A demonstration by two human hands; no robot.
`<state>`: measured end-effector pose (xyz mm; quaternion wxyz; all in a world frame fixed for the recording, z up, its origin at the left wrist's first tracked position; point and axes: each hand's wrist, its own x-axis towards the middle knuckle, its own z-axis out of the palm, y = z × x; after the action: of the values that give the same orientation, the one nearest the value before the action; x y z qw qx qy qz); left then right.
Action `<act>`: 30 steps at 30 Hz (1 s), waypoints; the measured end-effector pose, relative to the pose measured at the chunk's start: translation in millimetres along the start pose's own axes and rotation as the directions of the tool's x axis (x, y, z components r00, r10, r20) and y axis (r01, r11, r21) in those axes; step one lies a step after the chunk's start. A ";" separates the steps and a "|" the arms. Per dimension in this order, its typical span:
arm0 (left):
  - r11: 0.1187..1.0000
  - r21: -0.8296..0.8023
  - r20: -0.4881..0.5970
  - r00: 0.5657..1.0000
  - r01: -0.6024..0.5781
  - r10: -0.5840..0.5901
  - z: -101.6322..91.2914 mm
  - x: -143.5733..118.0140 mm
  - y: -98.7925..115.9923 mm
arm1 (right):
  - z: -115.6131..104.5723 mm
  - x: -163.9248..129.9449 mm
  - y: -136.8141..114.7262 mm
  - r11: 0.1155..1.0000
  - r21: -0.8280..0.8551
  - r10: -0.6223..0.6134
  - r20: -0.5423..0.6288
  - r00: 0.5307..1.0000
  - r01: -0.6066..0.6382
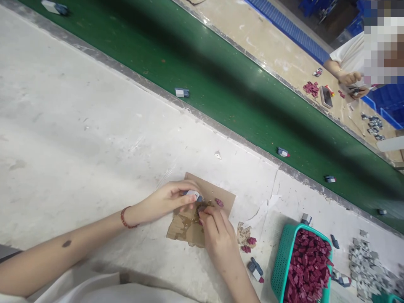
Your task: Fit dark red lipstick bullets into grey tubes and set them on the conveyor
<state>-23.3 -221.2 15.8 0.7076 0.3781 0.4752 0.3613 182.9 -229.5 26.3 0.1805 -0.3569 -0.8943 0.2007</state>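
Observation:
My left hand (pixel 172 197) grips a small light-grey and dark-blue plastic part (pixel 193 194) between thumb and fingers, above a piece of brown cardboard (pixel 224 195). My right hand (pixel 218 230) is closed in a pinch beside it, with the fingertips at a small dark round thing (pixel 200 209) on the cardboard. What those fingers hold is mostly hidden; a bit of maroon shows under them. A loose maroon piece (pixel 219 203) lies on the cardboard, whose lower part looks wet or stained. Two more maroon pieces (pixel 246 249) rest on the table to the right.
A teal basket (pixel 277 261) full of maroon pieces stands at the right, near a pile of grey pieces (pixel 362 261). Past the table edge runs a green conveyor belt (pixel 227 92) carrying several spaced parts (pixel 182 92). A co-worker's hands (pixel 352 80) are across it.

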 end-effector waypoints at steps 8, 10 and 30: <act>0.977 0.180 0.144 0.986 -0.114 0.089 5.8 -4.9 -4.1 | -9.7 1.0 10.1 0.817 0.531 0.304 -0.069 0.950 -0.222; 0.975 0.184 0.223 0.971 -0.125 0.082 4.8 -5.9 -3.4 | -11.4 0.2 11.1 0.708 0.658 0.404 -0.082 0.911 -0.255; 0.967 0.187 0.444 0.893 -0.175 0.076 0.8 -3.2 -9.3 | -4.2 6.4 -2.8 0.726 0.679 0.299 -0.173 0.939 -0.106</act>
<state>-22.1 -228.4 9.2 0.7237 0.5555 0.3180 0.2581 178.9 -225.9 32.3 0.3920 -0.3899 -0.6870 0.4715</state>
